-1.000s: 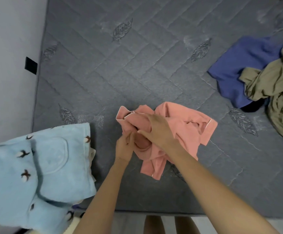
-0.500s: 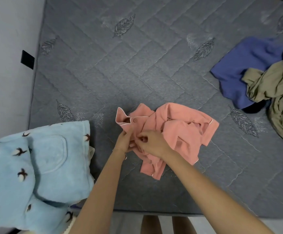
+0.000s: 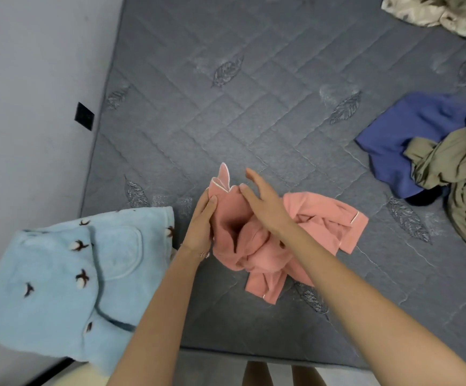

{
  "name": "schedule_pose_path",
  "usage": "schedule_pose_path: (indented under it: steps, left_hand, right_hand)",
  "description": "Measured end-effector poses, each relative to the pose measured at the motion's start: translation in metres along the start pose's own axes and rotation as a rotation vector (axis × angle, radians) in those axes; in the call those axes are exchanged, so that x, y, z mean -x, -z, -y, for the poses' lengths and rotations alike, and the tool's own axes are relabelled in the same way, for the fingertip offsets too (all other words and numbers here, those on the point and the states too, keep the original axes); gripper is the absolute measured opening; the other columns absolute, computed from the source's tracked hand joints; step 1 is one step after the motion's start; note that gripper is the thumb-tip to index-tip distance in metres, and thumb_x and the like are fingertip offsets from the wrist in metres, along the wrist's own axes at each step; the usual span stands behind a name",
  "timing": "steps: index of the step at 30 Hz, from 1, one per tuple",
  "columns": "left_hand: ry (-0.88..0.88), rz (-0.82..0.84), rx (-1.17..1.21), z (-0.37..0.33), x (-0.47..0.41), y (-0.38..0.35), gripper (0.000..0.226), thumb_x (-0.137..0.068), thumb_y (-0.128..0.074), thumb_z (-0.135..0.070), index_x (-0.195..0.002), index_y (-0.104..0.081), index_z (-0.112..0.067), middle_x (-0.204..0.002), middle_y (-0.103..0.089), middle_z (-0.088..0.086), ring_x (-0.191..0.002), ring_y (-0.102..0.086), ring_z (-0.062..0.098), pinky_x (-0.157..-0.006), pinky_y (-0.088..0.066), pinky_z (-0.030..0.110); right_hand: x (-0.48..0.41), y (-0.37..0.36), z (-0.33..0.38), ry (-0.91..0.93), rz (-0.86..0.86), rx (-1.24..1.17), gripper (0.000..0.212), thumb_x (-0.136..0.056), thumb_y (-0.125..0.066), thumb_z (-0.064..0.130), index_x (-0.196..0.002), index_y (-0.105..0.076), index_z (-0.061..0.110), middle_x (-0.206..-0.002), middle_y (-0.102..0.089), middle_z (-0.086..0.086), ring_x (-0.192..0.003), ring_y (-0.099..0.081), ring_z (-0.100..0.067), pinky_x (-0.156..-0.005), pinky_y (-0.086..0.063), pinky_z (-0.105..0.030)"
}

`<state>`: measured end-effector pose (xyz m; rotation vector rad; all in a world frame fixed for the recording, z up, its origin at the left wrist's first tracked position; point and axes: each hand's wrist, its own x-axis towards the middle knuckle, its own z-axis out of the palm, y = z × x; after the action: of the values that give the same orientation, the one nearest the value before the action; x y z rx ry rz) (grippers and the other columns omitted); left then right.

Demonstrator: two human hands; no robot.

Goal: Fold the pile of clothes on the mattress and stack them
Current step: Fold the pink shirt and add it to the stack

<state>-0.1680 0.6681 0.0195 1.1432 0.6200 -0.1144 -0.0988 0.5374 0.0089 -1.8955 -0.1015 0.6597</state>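
The pink top (image 3: 309, 218) lies crumpled near the mattress's (image 3: 254, 107) near edge, about midway along. The left hand (image 3: 199, 227) pinches its collar end, thumb on the cloth, propping it up, probably to sort out its shape. The right hand (image 3: 265, 203) lies over it, fingers (image 3: 255, 178) straight and apart, as if smoothing. A folded blue fleece (image 3: 67, 274) sits at the near left corner, and unfolded clothes (image 3: 460, 162) wait by the right edge.

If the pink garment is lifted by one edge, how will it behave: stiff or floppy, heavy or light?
Probably floppy: the pink garment lies in crumpled folds on the mattress, so it would likely hang and unfold. It seems light, since the left hand holds up its collar edge with a fingertip grip. The soft-looking surface is unlikely to slip.
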Motion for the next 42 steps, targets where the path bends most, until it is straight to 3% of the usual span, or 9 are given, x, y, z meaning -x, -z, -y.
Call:
schedule_pose_path:
  steps: [4,8,11,16,22,25,33,37,42]
  left_hand:
    - [-0.086,0.079,-0.151,-0.046,0.018,-0.007,0.020,-0.099,-0.043,-0.015,-0.104,-0.062,-0.021,-0.100,-0.067,-0.007,-0.096,-0.060,0.004,-0.086,-0.046,0.022]
    - [-0.148,0.201,-0.303,-0.087,0.037,-0.015,0.016,-0.100,-0.042,-0.014,-0.097,-0.058,-0.015,-0.090,-0.060,-0.010,-0.086,-0.053,0.002,-0.082,-0.043,0.019]
    - [-0.257,0.278,-0.449,-0.112,0.049,-0.024,0.015,-0.095,-0.045,-0.018,-0.083,-0.047,-0.009,-0.073,-0.045,-0.012,-0.068,-0.041,-0.002,-0.065,-0.037,0.012]
    - [-0.413,0.269,-0.627,-0.127,0.052,-0.033,0.025,-0.093,-0.042,-0.022,-0.073,-0.038,-0.009,-0.070,-0.034,-0.009,-0.064,-0.032,0.002,-0.060,-0.031,0.015]
    - [-0.569,-0.090,-0.692,-0.100,0.033,-0.021,0.024,-0.093,-0.042,-0.019,-0.079,-0.049,-0.001,-0.073,-0.046,0.000,-0.068,-0.041,0.003,-0.065,-0.036,0.015]
    - [-0.498,-0.210,-0.723,-0.059,0.021,-0.007,0.017,-0.091,-0.047,-0.021,-0.080,-0.056,-0.012,-0.075,-0.054,-0.003,-0.071,-0.047,0.004,-0.067,-0.038,0.016]
    - [-0.035,-0.041,-0.904,0.044,0.010,0.000,0.016,-0.091,-0.062,-0.016,-0.106,-0.065,-0.016,-0.106,-0.066,0.000,-0.091,-0.061,0.012,-0.064,-0.043,0.003]
    - [-0.009,-0.223,-0.896,0.054,0.000,-0.015,0.023,-0.090,-0.058,-0.038,-0.101,-0.063,-0.019,-0.100,-0.068,0.005,-0.091,-0.064,0.022,-0.085,-0.052,0.033]
    - [0.067,-0.132,-1.092,0.080,-0.018,-0.050,0.051,-0.077,-0.064,-0.056,-0.105,-0.056,-0.014,-0.103,-0.059,-0.001,-0.098,-0.056,0.021,-0.088,-0.047,0.037]
  right_hand:
    - [0.008,0.015,0.052,-0.035,0.009,-0.172,0.048,-0.101,-0.044,0.031,-0.147,-0.035,0.018,-0.135,-0.050,0.006,-0.116,-0.045,0.001,-0.095,-0.026,-0.003]
    - [0.004,0.035,0.091,-0.251,-0.014,-0.136,0.062,-0.085,-0.064,0.050,-0.132,-0.047,0.013,-0.088,-0.055,0.002,-0.076,-0.051,-0.007,-0.080,-0.042,-0.025]
    - [0.007,0.051,0.110,-0.394,0.076,-0.004,0.028,-0.084,-0.069,0.031,-0.073,-0.053,0.011,-0.060,-0.049,-0.001,-0.055,-0.049,-0.016,-0.056,-0.043,-0.024]
    - [0.019,0.068,0.099,-0.450,0.065,-0.024,0.026,-0.089,-0.056,0.001,-0.066,-0.049,0.010,-0.052,-0.061,-0.009,-0.039,-0.056,-0.010,-0.043,-0.047,-0.019]
    - [0.025,0.078,0.071,-0.145,-0.501,-0.285,0.015,-0.084,-0.061,0.001,-0.096,-0.064,0.010,-0.067,-0.056,0.002,-0.062,-0.053,-0.014,-0.070,-0.047,-0.028]
    - [0.035,0.079,0.059,-0.041,-0.595,-0.289,0.018,-0.085,-0.059,0.001,-0.096,-0.059,0.016,-0.063,-0.055,0.003,-0.057,-0.050,-0.010,-0.063,-0.042,-0.023]
    - [0.047,0.056,-0.038,-0.331,-0.427,-0.070,0.044,-0.079,-0.064,0.006,-0.121,-0.051,0.005,-0.083,-0.058,-0.005,-0.081,-0.057,-0.022,-0.076,-0.044,-0.031]
    - [0.050,0.054,-0.068,-0.382,-0.287,0.038,0.052,-0.079,-0.063,0.004,-0.128,-0.048,0.007,-0.073,-0.053,0.000,-0.070,-0.051,-0.018,-0.053,-0.035,-0.015]
    - [0.040,0.058,-0.080,-0.322,-0.337,0.059,0.042,-0.082,-0.070,0.019,-0.119,-0.056,0.009,-0.094,-0.065,-0.007,-0.085,-0.059,-0.021,-0.064,-0.036,-0.019]
